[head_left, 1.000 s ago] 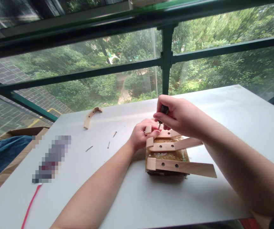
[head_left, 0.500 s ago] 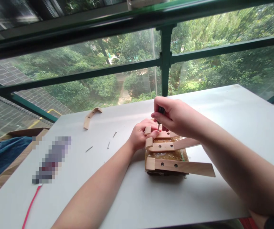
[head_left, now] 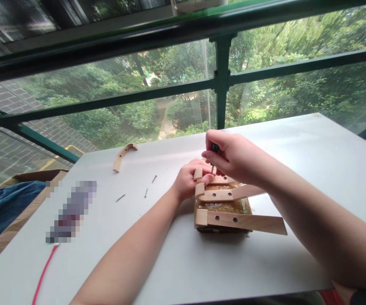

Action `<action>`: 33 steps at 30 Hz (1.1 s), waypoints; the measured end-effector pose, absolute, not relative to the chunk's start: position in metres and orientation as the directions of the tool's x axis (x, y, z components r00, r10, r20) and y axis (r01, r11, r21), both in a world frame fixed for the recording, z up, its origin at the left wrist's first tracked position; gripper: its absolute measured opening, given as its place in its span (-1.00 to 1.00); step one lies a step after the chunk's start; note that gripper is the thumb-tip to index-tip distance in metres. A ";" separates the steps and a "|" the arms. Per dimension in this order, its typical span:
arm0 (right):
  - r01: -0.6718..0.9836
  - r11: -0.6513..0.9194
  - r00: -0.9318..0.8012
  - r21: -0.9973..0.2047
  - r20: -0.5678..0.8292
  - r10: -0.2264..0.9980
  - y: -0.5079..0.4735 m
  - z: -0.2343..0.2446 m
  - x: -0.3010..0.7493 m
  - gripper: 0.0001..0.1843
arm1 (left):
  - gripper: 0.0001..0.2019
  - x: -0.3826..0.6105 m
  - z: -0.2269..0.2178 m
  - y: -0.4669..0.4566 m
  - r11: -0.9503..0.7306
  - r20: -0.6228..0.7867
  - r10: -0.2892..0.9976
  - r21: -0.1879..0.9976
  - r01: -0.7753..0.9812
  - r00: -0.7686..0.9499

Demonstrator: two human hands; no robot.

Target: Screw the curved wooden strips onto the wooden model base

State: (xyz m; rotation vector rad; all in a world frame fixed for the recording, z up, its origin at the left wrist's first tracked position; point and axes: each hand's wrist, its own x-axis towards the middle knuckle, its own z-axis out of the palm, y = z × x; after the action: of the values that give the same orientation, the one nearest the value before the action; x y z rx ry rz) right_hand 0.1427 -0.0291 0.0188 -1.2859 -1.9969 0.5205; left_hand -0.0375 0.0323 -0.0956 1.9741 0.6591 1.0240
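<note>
My right hand (head_left: 230,150) is closed round the dark handle of a screwdriver (head_left: 215,148), its metal shaft pointing down beside my left fingers. My left hand (head_left: 187,180) grips the curved end of the farthest wooden hook (head_left: 224,179), pressing it against a brown, tape-wrapped block (head_left: 221,206). The screwdriver's tip is hidden behind my left fingers. Two more hooks lie across the block: a middle wooden hook (head_left: 221,195) and a near wooden hook (head_left: 252,222). Each shows two dark screw heads. My right forearm covers the far end of the middle hook.
Another wooden hook (head_left: 122,156) lies at the back left of the white table (head_left: 163,262). Loose screws (head_left: 146,193) lie left of my left hand. A blurred-out object (head_left: 73,209) with a red cord (head_left: 44,271) and a cardboard box (head_left: 26,201) holding blue cloth are farther left.
The view has shifted very slightly. Both hands, the screwdriver and the hooks hold nearly the same positions.
</note>
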 end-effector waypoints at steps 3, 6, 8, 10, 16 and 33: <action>0.627 0.412 -0.254 -0.661 0.326 0.910 -0.030 0.020 0.142 -0.79 | -0.80 -0.038 -0.096 0.032 -0.534 0.412 0.735 0.841 0.087 0.538; 0.624 0.405 -0.247 -0.668 0.323 0.914 -0.030 0.020 0.142 -0.79 | -0.80 -0.038 -0.097 0.032 -0.533 0.413 0.733 0.842 0.079 0.540; 0.616 0.408 -0.248 -0.673 0.326 0.912 -0.030 0.019 0.142 -0.79 | -0.81 -0.038 -0.097 0.032 -0.535 0.419 0.734 0.842 0.075 0.535; 0.610 0.414 -0.253 -0.676 0.329 0.910 -0.030 0.018 0.142 -0.79 | -0.82 -0.038 -0.098 0.032 -0.535 0.419 0.735 0.841 0.077 0.533; 0.621 0.427 -0.266 -0.657 0.336 0.903 -0.026 0.014 0.144 -0.80 | -0.83 -0.037 -0.098 0.033 -0.557 0.441 0.719 0.828 0.067 0.537; 0.564 0.560 -0.447 -0.606 0.347 0.825 -0.028 0.017 0.160 -0.61 | -0.67 -0.052 -0.099 0.048 -0.513 0.427 0.651 0.857 -0.050 0.627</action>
State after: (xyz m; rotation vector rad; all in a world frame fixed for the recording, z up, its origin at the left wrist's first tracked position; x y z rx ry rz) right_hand 0.1601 -0.0285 0.0173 -1.1087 -2.1733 0.5439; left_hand -0.0515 0.0477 -0.0994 1.9231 0.4759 0.9532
